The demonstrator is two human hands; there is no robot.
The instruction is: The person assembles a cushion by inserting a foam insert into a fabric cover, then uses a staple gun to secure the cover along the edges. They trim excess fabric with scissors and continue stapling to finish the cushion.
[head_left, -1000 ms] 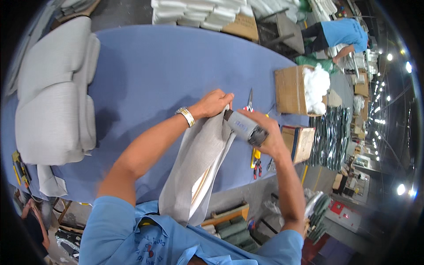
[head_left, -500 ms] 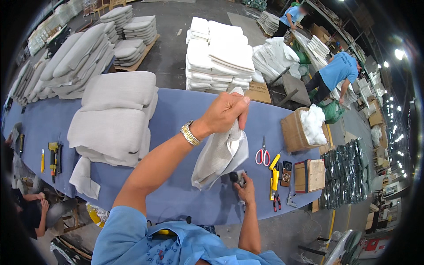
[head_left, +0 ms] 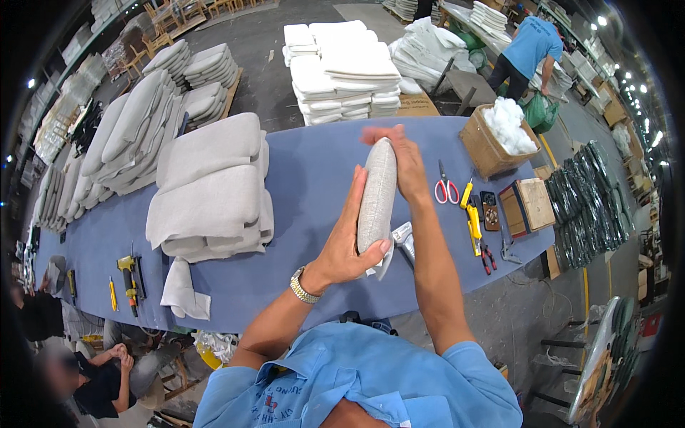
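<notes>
Stuffing box: a cardboard box at 2 o'clock from the cushion, heaped past its rim with white stuffing.
Smaller box: a brown box at 3 o'clock, near the table's right end; its contents do not show.
Cushion: the grey fabric cushion stands on end between the hands, above the table.
Left hand: wrapped round the cushion's lower end, thumb across its face.
Right hand: laid along the upper right side, fingertips blurred — how firmly it grips, I cannot tell.
Open room: blue tabletop between cushion and grey fabric stack at 9 o'clock; scissors at 3.
Room: dark floor past the far edge — white pads piled at 12.
</notes>
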